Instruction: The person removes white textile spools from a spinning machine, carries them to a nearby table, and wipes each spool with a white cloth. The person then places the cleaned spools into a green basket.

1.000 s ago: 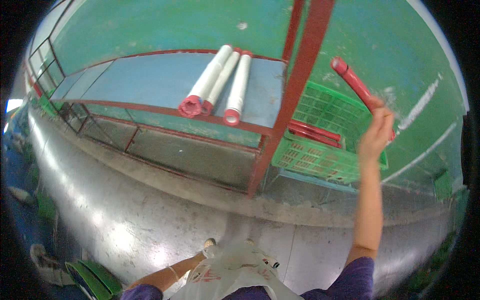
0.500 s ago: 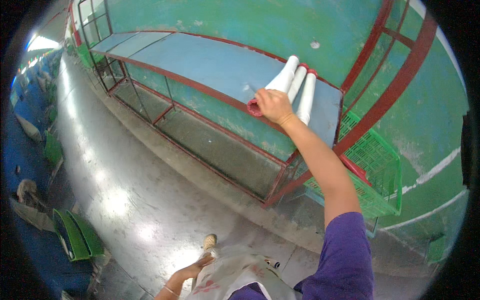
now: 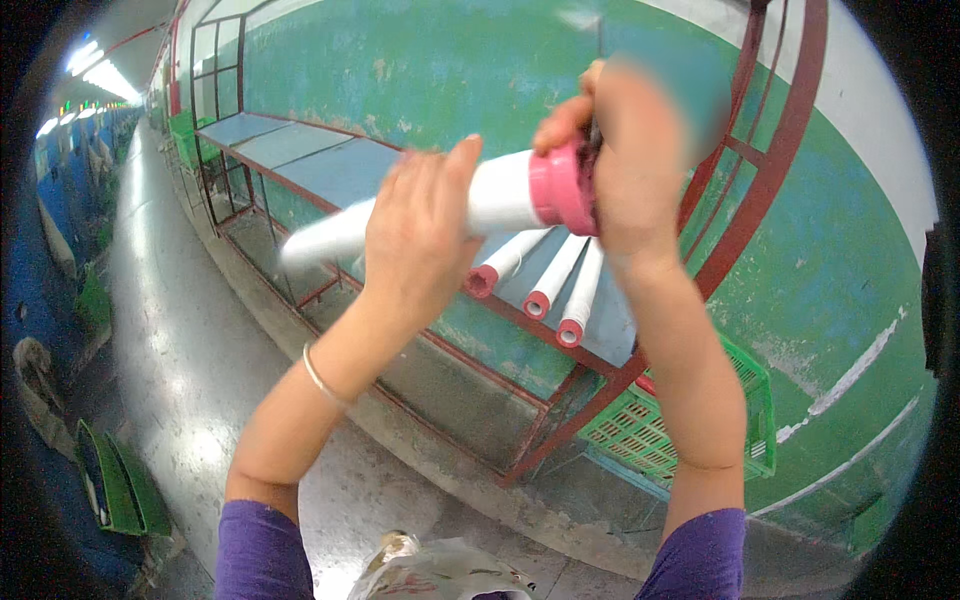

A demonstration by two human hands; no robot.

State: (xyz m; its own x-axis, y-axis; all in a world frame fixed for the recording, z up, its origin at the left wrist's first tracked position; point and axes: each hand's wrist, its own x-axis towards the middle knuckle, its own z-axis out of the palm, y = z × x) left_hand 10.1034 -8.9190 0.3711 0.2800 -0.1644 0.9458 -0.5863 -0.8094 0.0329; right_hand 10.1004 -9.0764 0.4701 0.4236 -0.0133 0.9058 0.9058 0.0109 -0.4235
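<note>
A white yarn bobbin (image 3: 500, 192) with a pink end collar is held up in front of me, lying across the view. My left hand (image 3: 418, 215) wraps around its white middle, and its far left end is smeared by motion. At the pink collar, my right hand (image 3: 635, 165) curls its fingers over the rim; part of this hand is blurred. Something dark shows between palm and collar, too hidden to name. Below, a left bobbin (image 3: 512, 256), a middle bobbin (image 3: 558, 272) and a right bobbin (image 3: 583, 295) lie side by side on the blue-topped rack (image 3: 350, 168), pink ends toward me.
The rack's red-brown frame (image 3: 745, 225) rises on the right, beside a green plastic crate (image 3: 640, 435) holding something red. Behind stands a worn green wall (image 3: 480, 80). A shiny grey floor (image 3: 190, 330) runs along the left, past blue machinery (image 3: 60, 250).
My right hand has risen from the bobbins on the rack. My left hand has come up from beside the apron, and both now hold a bobbin in the air. The view has tilted upward.
</note>
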